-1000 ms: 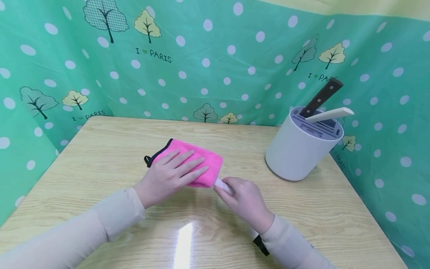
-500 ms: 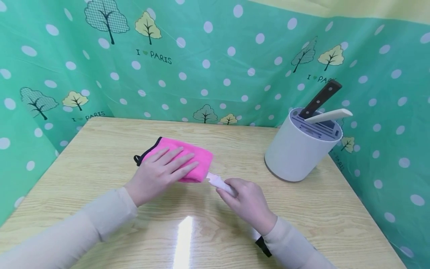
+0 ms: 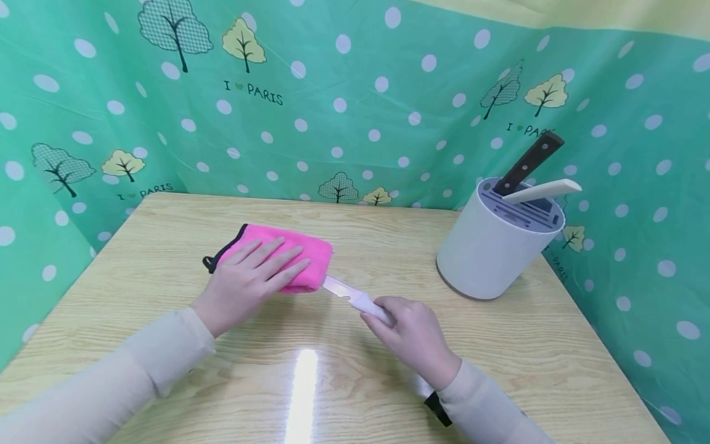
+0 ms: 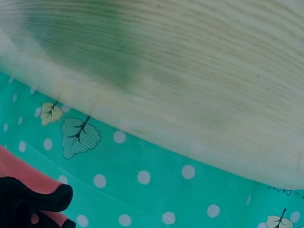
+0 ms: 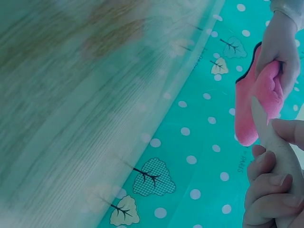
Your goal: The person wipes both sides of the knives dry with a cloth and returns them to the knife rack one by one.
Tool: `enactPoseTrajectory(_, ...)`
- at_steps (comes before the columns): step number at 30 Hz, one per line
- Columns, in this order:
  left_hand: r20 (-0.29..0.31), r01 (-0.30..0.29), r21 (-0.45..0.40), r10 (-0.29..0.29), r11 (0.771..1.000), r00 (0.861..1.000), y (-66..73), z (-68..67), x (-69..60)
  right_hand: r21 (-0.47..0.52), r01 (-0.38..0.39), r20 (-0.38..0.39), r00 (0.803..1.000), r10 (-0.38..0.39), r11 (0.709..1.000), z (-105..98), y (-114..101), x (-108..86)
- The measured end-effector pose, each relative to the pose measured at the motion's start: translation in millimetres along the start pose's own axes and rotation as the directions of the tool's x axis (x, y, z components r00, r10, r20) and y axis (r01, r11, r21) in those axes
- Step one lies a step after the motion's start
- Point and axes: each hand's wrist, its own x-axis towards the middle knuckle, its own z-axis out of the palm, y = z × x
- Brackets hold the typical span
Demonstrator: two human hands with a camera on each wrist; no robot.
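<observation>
A folded pink cloth [image 3: 313, 254] with black edging and a black loop is in my left hand [image 3: 238, 285]. The fingers lie across its top, and in the right wrist view the left hand [image 5: 276, 47] grips the folded cloth [image 5: 246, 111] from the other side. My right hand [image 3: 415, 333] holds a white-handled knife [image 3: 342, 290], fingers wrapped around the handle in the right wrist view. Part of the pale blade shows between handle and cloth; its far part is hidden by the cloth. Only a corner of the cloth [image 4: 23, 171] appears in the left wrist view.
A white round knife block [image 3: 477, 253] stands at the back right of the wooden table [image 3: 399, 253]. A dark-handled knife [image 3: 529, 163] and a white handle [image 3: 543, 191] stick out of its top. A green dotted curtain [image 3: 377, 86] hangs behind.
My left hand has slid leftward with the cloth, away from the handle. More of the knife's blade shows now. The right hand has shifted only slightly to the right.
</observation>
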Motion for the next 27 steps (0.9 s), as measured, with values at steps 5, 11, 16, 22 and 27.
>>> enactPoseTrajectory(5,-0.009,-0.014,0.009,0.014,1.000,1.000,3.5,1.2,-0.5,0.010,-0.011,0.013,1.000,0.011,1.000,0,-1,0.7)
enactPoseTrajectory(11,0.004,-0.037,0.018,0.037,0.999,0.999,13.7,-0.7,6.0,0.010,-0.003,0.016,1.000,0.003,1.000,1,-2,1.9)
enactPoseTrajectory(16,-0.004,-0.047,0.016,0.047,0.999,0.999,20.3,-0.2,10.7,0.016,-0.007,0.018,1.000,0.007,1.000,2,-3,3.6)
enactPoseTrajectory(22,-0.045,-0.061,0.013,0.061,0.998,0.997,28.2,1.9,15.6,0.024,-0.002,0.029,1.000,0.001,1.000,3,-4,5.0)
enactPoseTrajectory(27,-0.047,-0.072,0.001,0.072,0.997,0.996,37.3,3.0,19.1,0.037,0.004,0.036,0.999,-0.005,0.999,5,-5,4.9)
